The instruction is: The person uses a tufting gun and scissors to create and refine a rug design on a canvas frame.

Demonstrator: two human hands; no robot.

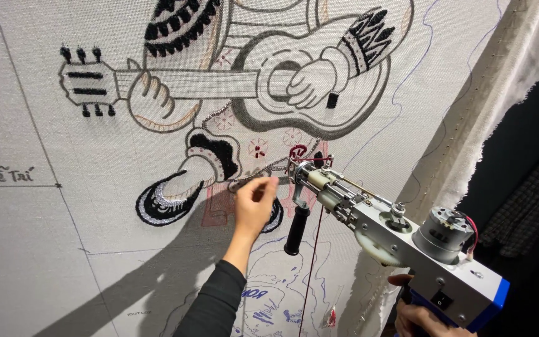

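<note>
A grey cloth (95, 206) is stretched upright in front of me, drawn with a figure playing a guitar (244, 81), partly filled with black and grey tufted yarn. My right hand (422, 315) grips the handle of a silver and blue tufting gun (400, 243), whose needle end sits at the cloth near a small red patch (299, 151). A dark red yarn (310, 268) hangs down from the gun. My left hand (254, 206), in a black sleeve, is raised to the cloth beside the gun's tip, fingers pinched together close to the surface; what they pinch is too small to tell.
The cloth's frayed edge (500, 93) is pinned along a slanted frame at the right, with dark space beyond it. Pencil lines and blue outlined shapes (276, 299) mark the lower cloth. A black front handle (296, 229) hangs under the gun.
</note>
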